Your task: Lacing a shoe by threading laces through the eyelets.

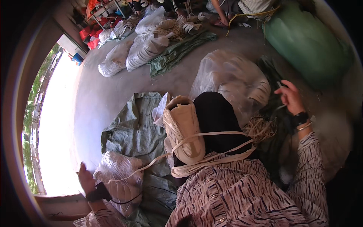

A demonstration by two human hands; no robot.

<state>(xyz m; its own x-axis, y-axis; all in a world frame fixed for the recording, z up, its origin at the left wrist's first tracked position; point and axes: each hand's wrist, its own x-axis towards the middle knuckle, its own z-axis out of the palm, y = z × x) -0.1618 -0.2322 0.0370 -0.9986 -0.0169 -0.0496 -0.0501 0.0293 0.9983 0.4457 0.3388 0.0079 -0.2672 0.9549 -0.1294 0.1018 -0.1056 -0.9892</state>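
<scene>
A beige lace-up shoe lies on my lap, its heel opening away from me and its toe toward me. A long cream shoelace runs across the shoe and my lap. More lace strands lie in a loose bundle below the toe. Out to the left, my left hand appears closed at the end of a stretched lace; its grip is partly hidden. My right hand is raised far to the right, fingers curled round a pale lace whose ends show beside them.
Clear plastic bags of shoe parts stand ahead, with another bag at left. A grey-green woven sheet covers the floor. A big green sack stands at far right. Another person's arm shows at the top.
</scene>
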